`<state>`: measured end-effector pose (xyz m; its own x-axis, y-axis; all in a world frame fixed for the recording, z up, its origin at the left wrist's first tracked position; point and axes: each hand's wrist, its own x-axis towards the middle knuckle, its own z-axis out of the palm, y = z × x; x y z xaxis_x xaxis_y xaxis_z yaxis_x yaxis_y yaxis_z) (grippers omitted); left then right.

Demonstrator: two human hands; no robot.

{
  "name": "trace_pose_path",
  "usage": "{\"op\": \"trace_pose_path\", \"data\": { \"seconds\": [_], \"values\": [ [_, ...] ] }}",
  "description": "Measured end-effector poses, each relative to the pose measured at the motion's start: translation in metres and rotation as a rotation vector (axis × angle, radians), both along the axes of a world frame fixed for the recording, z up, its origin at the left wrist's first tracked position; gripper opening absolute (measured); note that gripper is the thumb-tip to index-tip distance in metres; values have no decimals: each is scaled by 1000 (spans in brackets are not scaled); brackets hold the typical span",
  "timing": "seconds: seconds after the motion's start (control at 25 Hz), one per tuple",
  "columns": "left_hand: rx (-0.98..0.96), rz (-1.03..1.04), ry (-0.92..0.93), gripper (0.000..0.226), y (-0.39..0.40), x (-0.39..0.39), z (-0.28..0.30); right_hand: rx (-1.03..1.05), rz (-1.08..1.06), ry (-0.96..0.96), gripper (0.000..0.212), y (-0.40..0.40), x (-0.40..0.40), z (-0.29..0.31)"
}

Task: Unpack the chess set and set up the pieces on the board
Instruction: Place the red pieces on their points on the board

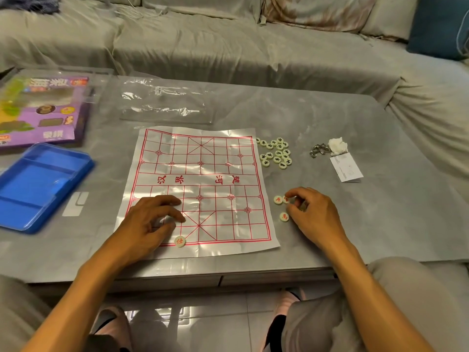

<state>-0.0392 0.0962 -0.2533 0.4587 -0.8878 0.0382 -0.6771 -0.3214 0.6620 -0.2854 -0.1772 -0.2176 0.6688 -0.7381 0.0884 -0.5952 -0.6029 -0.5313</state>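
One red-lettered piece (180, 241) already sits on the near edge line of the paper board (215, 158), just beside the left hand (149, 219), whose fingers spread and press flat on the sheet, holding nothing. Off the board's right edge, the right hand (309, 212) is nearer the loose red pieces (278, 199); its curled fingertips pinch one, and another (284, 216) lies just below. Farther off waits the black-lettered cluster (276, 152).

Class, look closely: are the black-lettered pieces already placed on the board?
No, the black-lettered pieces lie heaped on the table beside the board.
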Motion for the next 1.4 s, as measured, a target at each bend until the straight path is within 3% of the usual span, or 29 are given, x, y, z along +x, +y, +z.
{"op": "trace_pose_path", "data": {
  "seconds": [0.16, 0.48, 0.92, 1.08, 1.24, 1.4],
  "values": [
    [-3, 2, -5, 28, -1, 0, 0, -21, 91, 50, 27, 2, 9, -4],
    [-2, 11, -2, 23, -2, -1, -1, -63, 29, 85, 20, 1, 16, -6],
    [-27, 13, 1, 32, -1, -2, 1, -35, 25, 83, 26, 4, 15, -7],
    [-23, 22, 29, 20, -4, -7, 5, -48, 20, 86, 22, 1, 13, -12],
    [11, 53, 30, 11, 0, -3, 5, -15, 30, -56, 17, 13, 18, -7],
    [9, 48, 32, 18, 0, -2, 5, 61, 243, -144, 18, 41, 51, 6]
  ]
}}
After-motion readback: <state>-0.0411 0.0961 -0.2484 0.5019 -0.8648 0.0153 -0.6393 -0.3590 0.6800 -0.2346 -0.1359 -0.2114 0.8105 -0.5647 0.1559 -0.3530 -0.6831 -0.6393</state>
